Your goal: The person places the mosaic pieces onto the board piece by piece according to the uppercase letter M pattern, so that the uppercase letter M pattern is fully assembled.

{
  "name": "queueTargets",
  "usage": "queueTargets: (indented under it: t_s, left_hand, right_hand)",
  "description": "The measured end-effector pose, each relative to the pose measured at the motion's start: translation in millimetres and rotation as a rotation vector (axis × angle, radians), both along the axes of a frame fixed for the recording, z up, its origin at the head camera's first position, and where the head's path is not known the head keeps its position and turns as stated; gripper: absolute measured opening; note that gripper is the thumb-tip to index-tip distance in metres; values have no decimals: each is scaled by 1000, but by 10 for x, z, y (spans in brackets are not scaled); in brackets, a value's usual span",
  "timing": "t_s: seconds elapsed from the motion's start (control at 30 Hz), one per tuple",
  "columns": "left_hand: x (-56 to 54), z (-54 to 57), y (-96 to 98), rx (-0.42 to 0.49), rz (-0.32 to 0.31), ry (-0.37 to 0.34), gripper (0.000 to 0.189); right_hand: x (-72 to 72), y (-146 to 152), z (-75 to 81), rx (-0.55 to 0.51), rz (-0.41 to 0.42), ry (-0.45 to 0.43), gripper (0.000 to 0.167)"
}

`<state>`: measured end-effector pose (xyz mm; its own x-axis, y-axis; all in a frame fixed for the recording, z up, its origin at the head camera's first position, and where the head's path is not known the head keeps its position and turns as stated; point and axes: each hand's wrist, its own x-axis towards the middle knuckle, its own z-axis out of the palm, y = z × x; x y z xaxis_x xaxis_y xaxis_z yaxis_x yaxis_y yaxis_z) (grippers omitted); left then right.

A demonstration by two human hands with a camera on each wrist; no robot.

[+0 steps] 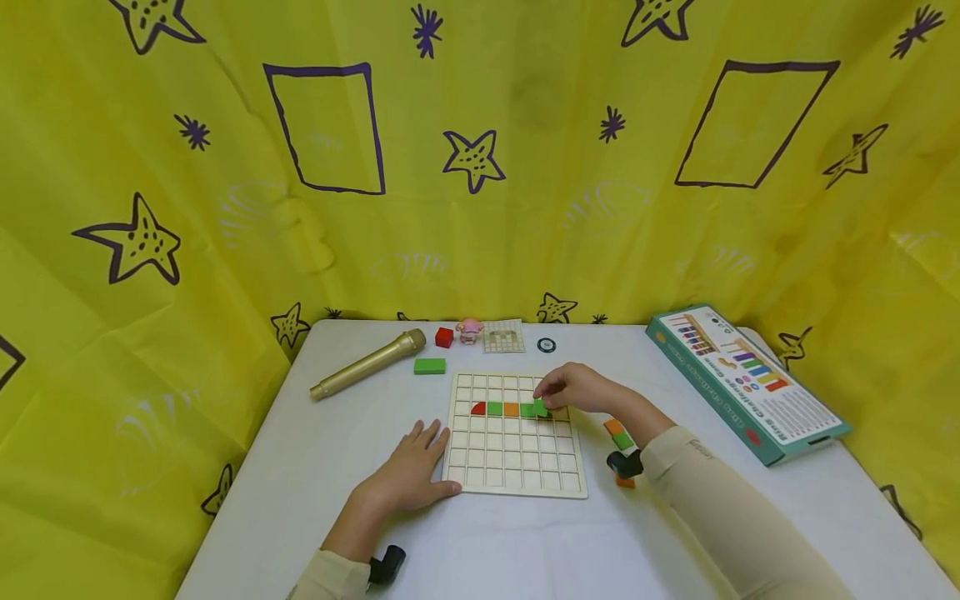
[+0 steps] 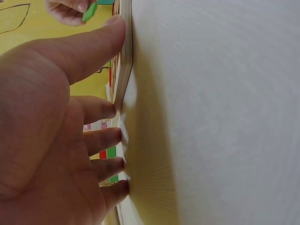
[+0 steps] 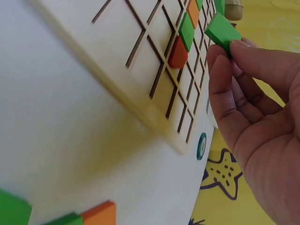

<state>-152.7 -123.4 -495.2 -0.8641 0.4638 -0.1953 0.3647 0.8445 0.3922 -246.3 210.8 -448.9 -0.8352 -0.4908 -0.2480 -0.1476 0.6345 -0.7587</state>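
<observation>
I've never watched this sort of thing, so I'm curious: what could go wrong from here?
The green tile, pinched by the right hand, might slip and knock the row of tiles. The left hand lies at the edge of the board, so a push could shift the board. The right sleeve is near loose tiles and might brush them.

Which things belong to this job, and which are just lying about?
Job:
green tile in right hand
tile row
grid board
loose tiles, probably
grid card, possibly

Apparently lying about:
gold microphone
red cube
green block
pink figurine
round disc
game box
</observation>
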Motion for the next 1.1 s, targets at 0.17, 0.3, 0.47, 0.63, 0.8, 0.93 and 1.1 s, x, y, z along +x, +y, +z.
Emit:
queueTargets:
  t_s: [0.17, 0.3, 0.47, 0.63, 0.8, 0.93, 1.1]
  left_hand:
    - [0, 21, 6, -7, 3, 0, 90]
    - [-3, 35, 7, -11, 3, 4, 89]
    - [2, 50, 12, -10, 8, 0, 89]
    - [12, 60, 8, -6, 8, -10, 90]
    - [10, 56, 1, -5, 0, -13, 90]
    - [2, 40, -1, -14, -8, -4, 90]
    - [2, 37, -6, -11, -20, 7, 89]
  right_hand:
    - [-47, -156, 13, 19, 11, 8, 14]
    - [-71, -280, 30, 46, 26, 35, 14]
    - [-93, -417, 33, 28, 52, 32, 14]
    - [-123, -548, 5, 4, 63, 17, 14]
    - [-131, -672, -5, 14, 80, 14, 13]
    - [-134, -758, -20, 41, 102, 49, 10]
    - [-132, -850, -48, 58, 103, 60, 9]
